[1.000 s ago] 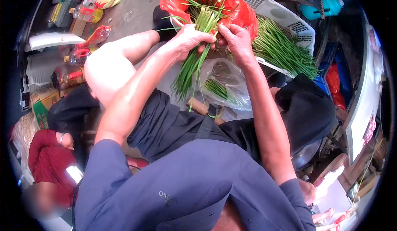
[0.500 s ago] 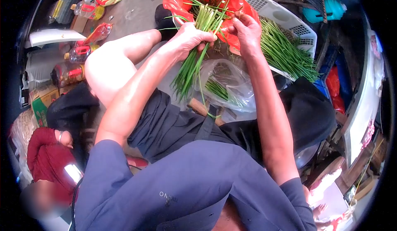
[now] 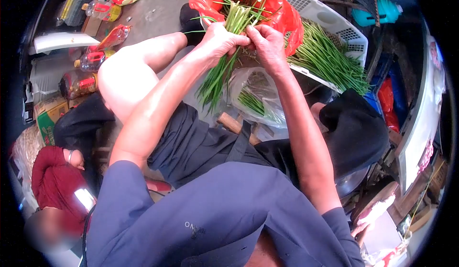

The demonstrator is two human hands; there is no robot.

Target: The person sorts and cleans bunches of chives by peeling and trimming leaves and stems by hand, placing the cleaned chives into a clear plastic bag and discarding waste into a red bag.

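My left hand (image 3: 219, 39) is wrapped round a bunch of garlic chives (image 3: 216, 86); the pale cut ends point up and away, and the green leaves hang down toward my lap. Close by on the right, my right hand (image 3: 268, 48) is closed in a pinch at the edge of the bunch, near my left thumb. What lies between its fingertips is too small to make out. Just beyond both hands sits a red plastic bag (image 3: 287, 20) with loose green and brownish scraps inside. Below my hands, a clear plastic bag (image 3: 270, 92) contains more chives.
At the right a white plastic basket (image 3: 354, 30) holds a large heap of chives (image 3: 330, 61). Oil bottles (image 3: 91, 61) and a carton (image 3: 51, 116) line the left side. A person in a dark red sleeve (image 3: 50, 173) is at lower left. A wooden handle (image 3: 232, 122) lies near my lap.
My right hand has moved left and down from beside the red bag to the bunch, now meeting my left hand. A long strand hanging below the bunch no longer shows.
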